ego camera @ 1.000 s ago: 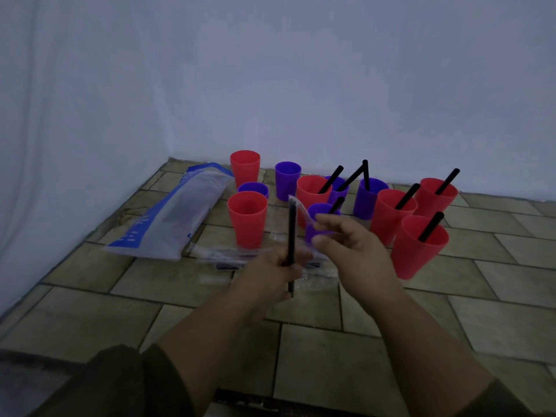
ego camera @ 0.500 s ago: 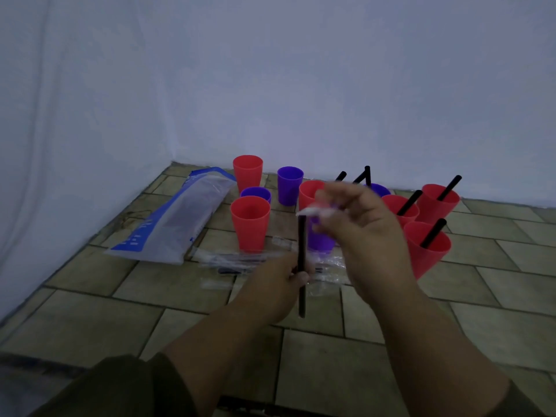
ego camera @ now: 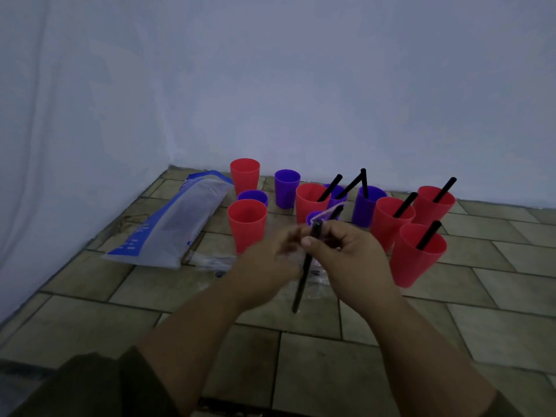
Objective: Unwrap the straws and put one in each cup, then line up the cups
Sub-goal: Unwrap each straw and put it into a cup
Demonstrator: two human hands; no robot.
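Red cups (ego camera: 247, 224): smooth plastic, matt, faint sheen along the rims.
Purple cups (ego camera: 287, 189): smooth plastic, the same dull sheen.
Straws in cups (ego camera: 406, 204): black plastic, smooth, matt.
Held straw (ego camera: 302, 281): black plastic, smooth, no shine.
Wrapper (ego camera: 326, 212): thin clear film, glossy, crinkled at the straw's top end.
Loose wrappers (ego camera: 210, 260): clear film, shiny, crumpled.
Bag (ego camera: 171, 227): clear plastic film with blue print, glossy and wrinkled.
Floor (ego camera: 496, 266): stone-look tiles, matt and mottled, slightly rough, with dark grout lines.
Backdrop (ego camera: 270, 85): white cloth, matt, hanging in soft folds.
Sleeve (ego camera: 90, 386): dark cloth, matt.
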